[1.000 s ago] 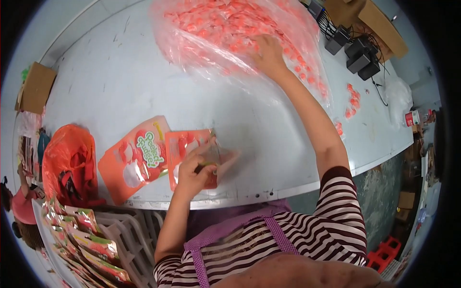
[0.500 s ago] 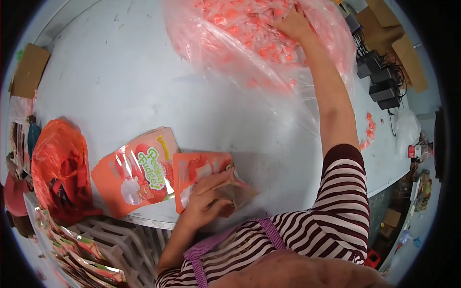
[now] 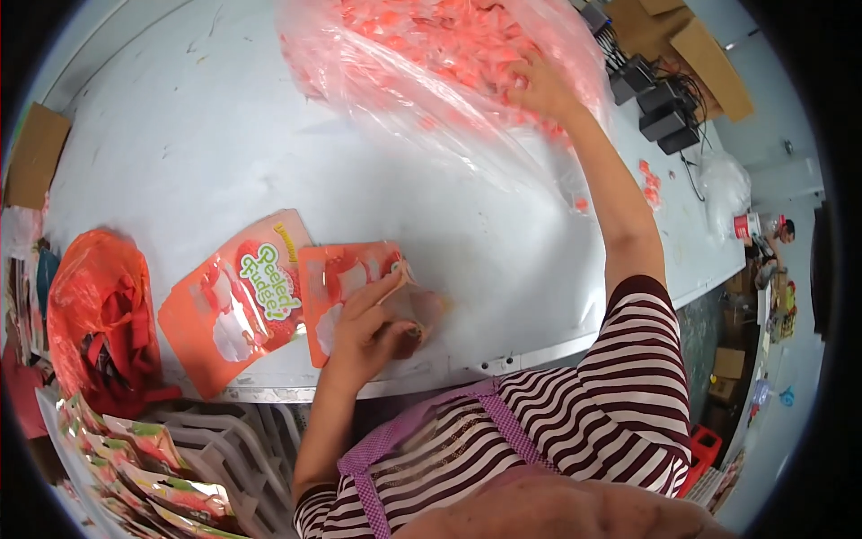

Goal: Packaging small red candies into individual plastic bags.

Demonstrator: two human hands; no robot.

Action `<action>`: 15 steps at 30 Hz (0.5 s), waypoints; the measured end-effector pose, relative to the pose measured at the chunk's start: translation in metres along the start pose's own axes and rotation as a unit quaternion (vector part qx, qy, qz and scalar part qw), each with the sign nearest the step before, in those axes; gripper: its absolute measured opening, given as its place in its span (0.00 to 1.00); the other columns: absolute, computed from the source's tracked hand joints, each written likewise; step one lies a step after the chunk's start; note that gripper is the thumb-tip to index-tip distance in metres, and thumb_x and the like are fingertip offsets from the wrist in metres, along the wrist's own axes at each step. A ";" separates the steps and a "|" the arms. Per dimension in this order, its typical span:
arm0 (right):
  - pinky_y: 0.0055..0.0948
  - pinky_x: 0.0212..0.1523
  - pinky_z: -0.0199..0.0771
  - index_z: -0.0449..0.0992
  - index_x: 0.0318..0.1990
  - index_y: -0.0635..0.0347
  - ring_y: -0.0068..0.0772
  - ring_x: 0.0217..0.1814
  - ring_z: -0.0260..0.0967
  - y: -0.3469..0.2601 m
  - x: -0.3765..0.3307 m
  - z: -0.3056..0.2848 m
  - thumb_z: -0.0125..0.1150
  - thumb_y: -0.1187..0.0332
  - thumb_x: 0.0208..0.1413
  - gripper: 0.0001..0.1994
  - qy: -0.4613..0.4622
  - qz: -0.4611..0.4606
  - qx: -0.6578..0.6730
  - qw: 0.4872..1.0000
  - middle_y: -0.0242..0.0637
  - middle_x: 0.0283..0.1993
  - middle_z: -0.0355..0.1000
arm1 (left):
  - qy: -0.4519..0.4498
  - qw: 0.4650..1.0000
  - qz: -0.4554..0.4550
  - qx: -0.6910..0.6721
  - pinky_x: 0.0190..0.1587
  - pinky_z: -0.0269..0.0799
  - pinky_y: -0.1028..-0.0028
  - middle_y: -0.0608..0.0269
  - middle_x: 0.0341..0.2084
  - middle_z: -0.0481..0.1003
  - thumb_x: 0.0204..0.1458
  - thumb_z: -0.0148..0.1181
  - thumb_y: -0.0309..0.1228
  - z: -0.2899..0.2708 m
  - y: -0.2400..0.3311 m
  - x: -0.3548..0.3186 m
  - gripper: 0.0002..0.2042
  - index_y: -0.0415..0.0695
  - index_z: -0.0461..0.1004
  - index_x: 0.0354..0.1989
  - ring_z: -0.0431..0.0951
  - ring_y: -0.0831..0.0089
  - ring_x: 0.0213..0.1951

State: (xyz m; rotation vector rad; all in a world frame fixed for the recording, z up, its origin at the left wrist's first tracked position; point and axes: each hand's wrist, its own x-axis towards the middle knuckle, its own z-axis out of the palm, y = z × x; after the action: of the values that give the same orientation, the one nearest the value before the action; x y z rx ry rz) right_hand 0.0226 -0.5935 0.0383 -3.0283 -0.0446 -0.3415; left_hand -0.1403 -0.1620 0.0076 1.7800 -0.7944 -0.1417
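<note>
My left hand [image 3: 361, 334] is closed on the edge of a pouch [image 3: 424, 316], thumb and fingers at its open mouth; the pouch's back side is turned away and partly hidden. Close beside it, under my fingers, lies a pink-red printed pouch front [image 3: 325, 286]; whether it is the same pouch I cannot tell. At the far side my right hand [image 3: 546, 90] reaches into a big clear plastic bag [image 3: 359, 85] full of small red-pink wrapped candies [image 3: 440, 36]. Its fingers are curled around some candies, with the fingertips partly hidden.
A stack of flat printed pouches [image 3: 242, 305] lies left of my left hand. Beyond it sits an orange plastic bag [image 3: 103, 305]. Filled pouches stand in a crate [image 3: 224, 449] below the table edge. Black power adapters [image 3: 664, 108] and loose candies [image 3: 650, 184] are at the right.
My right hand has drawn slightly nearer within the candy bag, and its fingers show more. My left hand keeps its hold on the pouch. The whole view has shifted a little.
</note>
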 end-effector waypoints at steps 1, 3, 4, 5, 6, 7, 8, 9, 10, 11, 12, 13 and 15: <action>0.41 0.56 0.59 0.73 0.42 0.52 0.53 0.59 0.55 0.002 -0.017 0.003 0.62 0.52 0.36 0.24 0.030 -0.009 0.008 0.999 0.48 0.58 0.59 | 0.001 1.000 0.013 0.021 0.49 0.65 0.67 0.52 0.52 0.68 0.35 0.65 0.22 0.000 0.001 0.001 0.07 0.40 0.73 0.24 0.70 0.57 0.49; 0.41 0.55 0.60 0.75 0.40 0.52 0.52 0.57 0.57 -0.006 -0.054 0.001 0.60 0.51 0.36 0.23 0.049 -0.014 0.016 0.999 0.47 0.58 0.59 | -0.003 0.997 0.031 0.066 0.48 0.66 0.67 0.53 0.51 0.69 0.35 0.65 0.22 0.001 0.001 -0.001 0.07 0.40 0.73 0.23 0.70 0.58 0.49; 0.39 0.53 0.61 0.75 0.38 0.53 0.50 0.55 0.58 -0.013 -0.071 0.001 0.60 0.52 0.35 0.22 0.031 0.006 0.030 0.999 0.45 0.57 0.61 | -0.009 0.998 0.029 0.060 0.48 0.66 0.67 0.53 0.51 0.69 0.35 0.65 0.22 0.002 0.001 -0.004 0.07 0.40 0.73 0.23 0.70 0.58 0.49; 0.38 0.52 0.61 0.76 0.37 0.54 0.49 0.54 0.59 -0.020 -0.086 -0.005 0.60 0.53 0.35 0.21 0.016 0.028 0.039 0.999 0.44 0.56 0.62 | 0.004 0.998 0.020 0.062 0.48 0.66 0.67 0.53 0.51 0.69 0.35 0.64 0.22 0.002 0.003 -0.004 0.07 0.41 0.73 0.24 0.70 0.58 0.50; 0.38 0.52 0.61 0.76 0.37 0.54 0.49 0.54 0.59 -0.025 -0.099 -0.006 0.60 0.53 0.35 0.21 0.015 0.036 0.036 0.999 0.44 0.56 0.62 | 0.018 0.997 0.011 0.068 0.48 0.66 0.66 0.54 0.50 0.69 0.35 0.64 0.22 0.003 0.002 -0.002 0.06 0.42 0.74 0.24 0.70 0.59 0.50; 0.39 0.52 0.60 0.76 0.37 0.53 0.47 0.53 0.59 -0.031 -0.112 -0.005 0.60 0.54 0.35 0.20 0.032 0.028 0.071 0.997 0.42 0.54 0.63 | 0.016 0.996 0.012 0.090 0.48 0.66 0.67 0.55 0.51 0.69 0.36 0.64 0.22 0.004 0.001 0.000 0.06 0.41 0.74 0.24 0.70 0.59 0.49; 0.39 0.51 0.59 0.76 0.37 0.53 0.45 0.52 0.60 -0.040 -0.126 -0.005 0.60 0.55 0.35 0.19 0.048 0.019 0.107 0.993 0.39 0.53 0.64 | 0.010 0.996 0.011 0.087 0.48 0.66 0.67 0.55 0.51 0.69 0.36 0.64 0.22 0.003 0.003 -0.002 0.06 0.41 0.74 0.24 0.70 0.59 0.49; 0.39 0.51 0.59 0.76 0.37 0.53 0.45 0.52 0.60 -0.047 -0.138 -0.004 0.60 0.55 0.35 0.19 0.048 0.027 0.106 0.993 0.39 0.53 0.64 | 0.022 0.997 -0.003 0.078 0.47 0.66 0.68 0.55 0.51 0.69 0.36 0.64 0.21 0.003 0.003 -0.001 0.06 0.40 0.73 0.23 0.71 0.59 0.49; 0.40 0.51 0.58 0.76 0.38 0.52 0.44 0.52 0.59 -0.055 -0.149 -0.002 0.60 0.56 0.36 0.19 0.068 0.001 0.085 0.994 0.38 0.53 0.64 | 0.035 0.997 -0.017 0.071 0.46 0.67 0.68 0.55 0.51 0.69 0.36 0.63 0.20 0.005 0.005 0.000 0.06 0.39 0.72 0.22 0.71 0.60 0.48; 0.42 0.51 0.57 0.76 0.38 0.51 0.43 0.53 0.59 -0.062 -0.156 0.000 0.60 0.58 0.36 0.18 0.088 -0.029 0.065 0.994 0.37 0.54 0.64 | 0.055 0.996 -0.024 0.062 0.45 0.67 0.72 0.55 0.50 0.70 0.37 0.61 0.18 0.006 0.010 0.000 0.06 0.37 0.70 0.23 0.72 0.62 0.46; 0.42 0.51 0.57 0.76 0.38 0.51 0.43 0.53 0.59 -0.072 -0.162 0.000 0.60 0.58 0.36 0.18 0.088 -0.025 0.069 0.993 0.37 0.54 0.64 | 0.051 0.996 -0.025 0.064 0.45 0.67 0.72 0.55 0.50 0.70 0.37 0.61 0.18 0.006 0.008 -0.001 0.06 0.37 0.70 0.23 0.72 0.62 0.46; 0.43 0.52 0.56 0.76 0.39 0.50 0.43 0.54 0.58 -0.082 -0.167 -0.003 0.60 0.59 0.37 0.18 0.076 -0.039 0.083 0.993 0.37 0.55 0.62 | 0.093 0.994 -0.025 0.053 0.40 0.66 0.74 0.57 0.40 0.70 0.39 0.60 0.18 0.006 0.002 -0.002 0.06 0.37 0.70 0.25 0.71 0.66 0.38; 0.44 0.56 0.51 0.75 0.41 0.47 0.43 0.59 0.55 -0.098 -0.178 -0.006 0.60 0.62 0.39 0.17 0.055 -0.068 0.119 0.989 0.37 0.60 0.58 | 0.158 0.984 -0.061 0.048 0.36 0.65 0.77 0.60 0.28 0.69 0.44 0.55 0.17 0.007 0.002 -0.003 0.04 0.35 0.68 0.27 0.69 0.72 0.32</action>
State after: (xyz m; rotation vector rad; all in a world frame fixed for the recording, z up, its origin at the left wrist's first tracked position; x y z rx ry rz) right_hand -0.1559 -0.4994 0.0135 -2.7717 -0.2646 -0.4764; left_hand -0.1471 -0.1664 0.0062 1.8838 -0.4703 0.0995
